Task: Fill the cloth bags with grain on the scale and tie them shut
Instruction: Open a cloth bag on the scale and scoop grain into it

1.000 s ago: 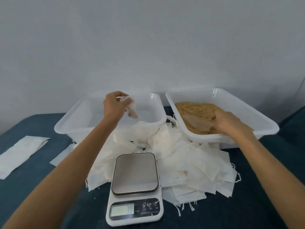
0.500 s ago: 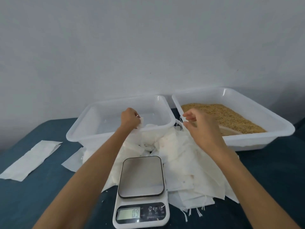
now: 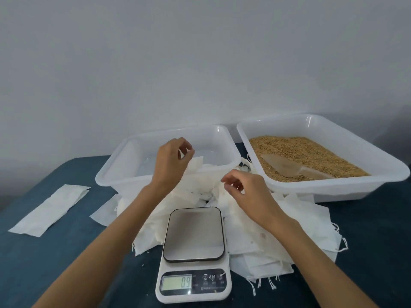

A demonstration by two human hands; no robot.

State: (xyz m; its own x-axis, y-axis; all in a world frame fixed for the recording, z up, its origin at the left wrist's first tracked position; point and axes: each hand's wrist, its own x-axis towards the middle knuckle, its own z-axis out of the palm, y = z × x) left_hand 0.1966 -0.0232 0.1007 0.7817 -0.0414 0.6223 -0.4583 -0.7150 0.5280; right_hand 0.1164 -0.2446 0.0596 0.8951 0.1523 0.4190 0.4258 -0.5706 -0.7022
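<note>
A digital scale stands on the dark blue tabletop, its long axis running from the person toward the wall and its lit display at the near end; its steel platform carries nothing. Behind and to either side of the scale lies a loose pile of white cloth bags, too many and too overlapped to count, drawstring ends trailing off the near right edge. Two white plastic tubs sit beyond the pile: the empty tub behind and left of the scale, and the grain tub behind and right, holding brown grain and one translucent scoop whose handle points right. The left hand hovers at the empty tub's near rim, fingers curled, pinching one bag by its edge. The right hand hovers over the pile behind the scale, fingers loosely bent and holding nothing. One flat white strip lies well left of the scale, angled toward the wall.
</note>
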